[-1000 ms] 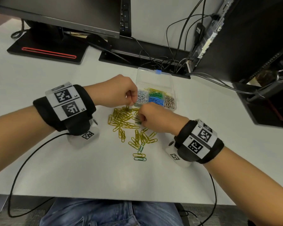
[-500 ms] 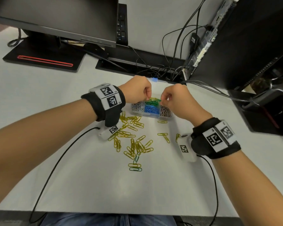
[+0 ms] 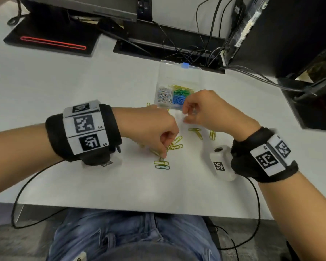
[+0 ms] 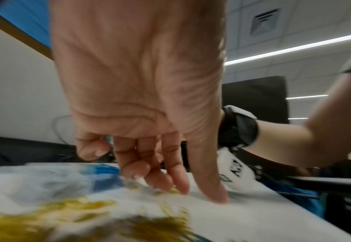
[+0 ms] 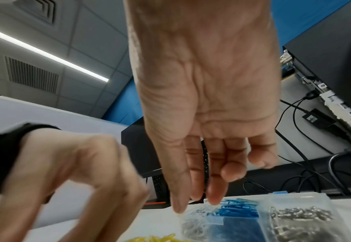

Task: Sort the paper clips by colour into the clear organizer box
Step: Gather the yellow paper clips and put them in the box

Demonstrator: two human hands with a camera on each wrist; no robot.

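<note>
- With the left hand (image 3: 149,127) curled and fingertips pressing yellow paper clips (image 3: 175,144), a green one (image 3: 162,167) could be grabbed too.
- The right hand (image 3: 211,112) hangs relaxed and empty by the organizer box (image 3: 177,72), which could be nudged.

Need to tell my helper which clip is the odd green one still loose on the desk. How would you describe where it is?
Start at the clear organizer box at the back of the white desk and come straight toward the person, past the scattered yellow clips. Just beyond the left hand fingers lie two clips side by side. The green clip is the nearer one, alone among yellows.
</note>
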